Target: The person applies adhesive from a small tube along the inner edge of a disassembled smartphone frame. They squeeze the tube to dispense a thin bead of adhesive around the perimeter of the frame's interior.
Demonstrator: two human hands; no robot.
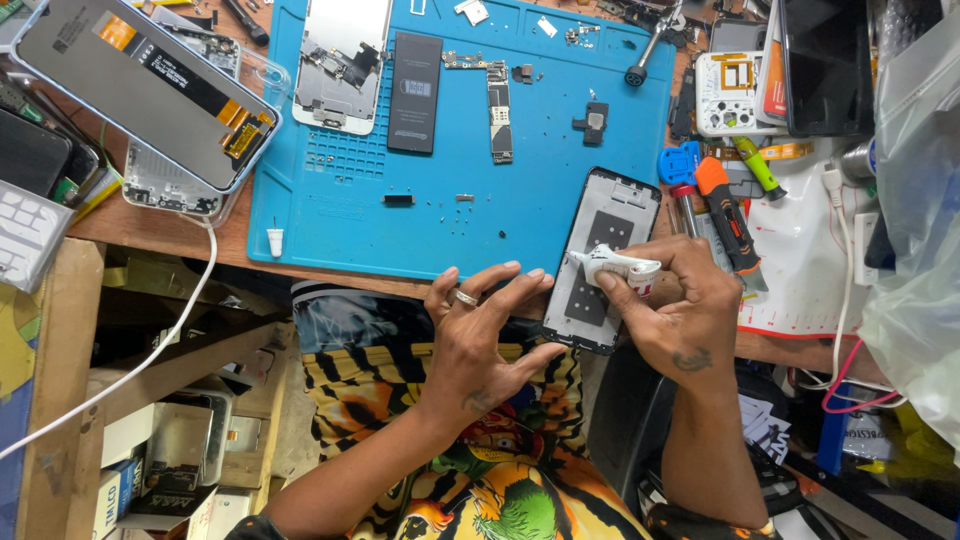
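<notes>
A black phone frame (603,258) lies at the near right corner of the blue work mat (340,200), hanging over the table edge. My right hand (672,305) grips a small white glue tube (617,266), its nozzle over the frame's middle. My left hand (480,330), with a ring on one finger, has its fingers spread; its fingertips touch the frame's left edge and the mat's near rim. It holds nothing.
On the mat lie a white phone body (340,62), a black battery (414,92), a logic board (499,110) and small screws. A display panel (145,88) sits at left. Screwdrivers and an orange-handled tool (728,215) lie at right, beside a plastic bag (920,230).
</notes>
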